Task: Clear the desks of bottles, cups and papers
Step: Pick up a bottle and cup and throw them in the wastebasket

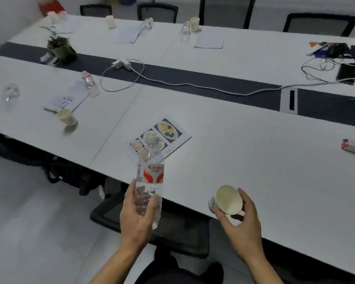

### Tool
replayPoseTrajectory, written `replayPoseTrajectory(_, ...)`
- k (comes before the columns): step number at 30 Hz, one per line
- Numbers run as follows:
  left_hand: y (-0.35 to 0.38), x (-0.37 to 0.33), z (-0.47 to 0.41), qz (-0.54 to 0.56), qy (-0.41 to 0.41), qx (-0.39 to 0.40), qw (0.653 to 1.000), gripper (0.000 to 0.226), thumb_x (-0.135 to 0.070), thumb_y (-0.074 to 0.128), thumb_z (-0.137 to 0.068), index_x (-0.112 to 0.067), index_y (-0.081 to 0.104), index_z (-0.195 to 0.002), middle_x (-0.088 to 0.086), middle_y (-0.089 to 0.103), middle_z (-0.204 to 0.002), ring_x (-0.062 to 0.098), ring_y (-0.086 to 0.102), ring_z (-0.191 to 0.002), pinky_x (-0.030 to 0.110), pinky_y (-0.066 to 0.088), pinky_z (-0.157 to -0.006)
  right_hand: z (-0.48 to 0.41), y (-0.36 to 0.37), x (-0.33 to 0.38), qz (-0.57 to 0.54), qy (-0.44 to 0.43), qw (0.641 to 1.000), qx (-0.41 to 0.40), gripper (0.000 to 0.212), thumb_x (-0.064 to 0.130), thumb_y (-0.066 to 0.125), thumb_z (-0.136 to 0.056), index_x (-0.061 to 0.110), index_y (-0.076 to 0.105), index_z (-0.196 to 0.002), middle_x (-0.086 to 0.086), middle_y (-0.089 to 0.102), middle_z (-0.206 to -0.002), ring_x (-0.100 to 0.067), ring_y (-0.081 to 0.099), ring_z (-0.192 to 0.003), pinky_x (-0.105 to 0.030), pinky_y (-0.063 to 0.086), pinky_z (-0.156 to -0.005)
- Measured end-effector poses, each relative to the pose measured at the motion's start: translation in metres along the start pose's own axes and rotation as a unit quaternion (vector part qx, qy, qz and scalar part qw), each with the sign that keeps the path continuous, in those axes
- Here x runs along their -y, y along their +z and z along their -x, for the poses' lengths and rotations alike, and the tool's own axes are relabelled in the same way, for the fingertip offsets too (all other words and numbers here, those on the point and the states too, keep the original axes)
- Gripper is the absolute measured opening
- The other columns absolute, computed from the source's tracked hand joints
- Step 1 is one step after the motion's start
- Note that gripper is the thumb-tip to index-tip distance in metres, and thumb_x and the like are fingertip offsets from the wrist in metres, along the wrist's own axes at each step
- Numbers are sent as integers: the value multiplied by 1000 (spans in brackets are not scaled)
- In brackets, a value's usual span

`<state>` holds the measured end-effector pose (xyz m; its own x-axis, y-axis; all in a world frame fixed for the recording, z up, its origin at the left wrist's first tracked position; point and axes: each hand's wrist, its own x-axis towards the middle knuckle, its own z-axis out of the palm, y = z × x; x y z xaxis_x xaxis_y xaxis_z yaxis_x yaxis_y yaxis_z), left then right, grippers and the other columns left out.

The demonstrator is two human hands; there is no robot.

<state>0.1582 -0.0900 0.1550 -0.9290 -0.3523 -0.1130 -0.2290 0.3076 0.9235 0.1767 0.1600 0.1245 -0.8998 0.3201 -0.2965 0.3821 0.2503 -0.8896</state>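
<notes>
My left hand [135, 218] grips the lower half of a clear plastic bottle [151, 173] with a red and white label, held above the near desk edge. My right hand [241, 220] holds a paper cup [228, 198] tilted so its open mouth faces me. A printed sheet with food pictures [168, 134] lies on the near desk [254, 150] just beyond the bottle. To the left on the same desk stand a paper cup [67, 117], two more clear bottles [89, 82] [9, 96] and a paper [68, 99].
The far desk [254, 56] carries several cups, bottles and papers. A potted plant [61, 47], a white charger with cable [121, 63], a phone [346, 73] and a small red and white box [351, 145] are also there. Black chairs stand behind the far desk and below me.
</notes>
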Motion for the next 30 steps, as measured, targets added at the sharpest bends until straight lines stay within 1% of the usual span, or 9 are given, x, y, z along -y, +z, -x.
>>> replayPoseTrajectory(4, -56, 1, 53, 22, -38, -145, 988, 73, -60, 73, -77, -40, 44, -140, -26, 66, -112, -5, 66, -97, 32, 55, -83, 25, 32, 0, -1, -19, 995, 99, 94, 69, 81, -54, 54, 39, -136, 19, 54, -130, -7, 59, -112, -36, 50, -98)
replayPoseTrajectory(6, -84, 4, 73, 33, -61, -213, 975, 70, -49, 70, -78, -35, 44, -141, -19, 64, -116, -3, 64, -97, 31, 55, -85, 30, 52, 9, 10, -37, 987, 158, 97, 73, 80, -52, 54, 38, -138, 20, 53, -133, -12, 58, -117, -40, 49, -102)
replayPoseTrajectory(11, -163, 14, 89, 50, -56, -332, 940, 56, -22, 65, -91, -22, 44, -143, 1, 61, -122, 2, 65, -93, 6, 51, -61, 43, 111, 64, 39, -122, 965, 230, 92, 66, 78, -58, 46, 40, -139, 18, 51, -134, -15, 56, -117, -42, 50, -101)
replayPoseTrajectory(13, -200, 20, 86, 68, -36, -362, 929, 55, -24, 63, -92, -26, 43, -142, -3, 62, -120, -5, 67, -90, 6, 51, -62, 55, 143, 90, 29, -161, 957, 238, 93, 67, 77, -57, 44, 41, -140, 17, 52, -132, -16, 59, -114, -45, 52, -99)
replayPoseTrajectory(16, -260, 34, 83, 104, -11, -394, 913, 55, -27, 61, -92, -24, 42, -144, -7, 61, -122, -11, 66, -92, 8, 52, -64, 84, 206, 124, 13, -214, 942, 258, 87, 53, 84, -65, 41, 43, -140, 28, 51, -129, -10, 59, -114, -40, 54, -97)
replayPoseTrajectory(21, -382, 69, 77, 132, 29, -444, 886, 59, -37, 67, -90, -24, 44, -143, -11, 63, -123, 2, 67, -102, 15, 56, -69, 153, 332, 178, -14, -276, 919, 282, 85, 48, 84, -66, 40, 44, -140, 22, 54, -127, -5, 62, -107, -26, 55, -90)
replayPoseTrajectory(23, -432, 88, 74, 137, 39, -465, 874, 59, -41, 62, -88, -25, 45, -142, -12, 62, -126, 8, 65, -109, 22, 58, -76, 182, 386, 194, -23, -292, 908, 299, 80, 43, 85, -68, 43, 46, -138, 22, 56, -126, -8, 64, -105, -29, 55, -89)
replayPoseTrajectory(28, -527, 127, 53, 150, 22, -485, 861, 59, -43, 61, -86, -30, 44, -141, -18, 61, -125, 5, 64, -111, 21, 58, -77, 226, 494, 220, -4, -310, 882, 354, 77, 34, 88, -70, 40, 49, -136, 14, 58, -129, -13, 62, -111, -31, 54, -90)
replayPoseTrajectory(30, -559, 143, 34, 150, 15, -482, 863, 60, -42, 62, -86, -31, 44, -141, -18, 61, -124, 3, 64, -110, 19, 57, -75, 232, 530, 228, 3, -311, 882, 355, 79, 40, 85, -68, 38, 49, -138, 18, 57, -128, -11, 62, -110, -27, 52, -87)
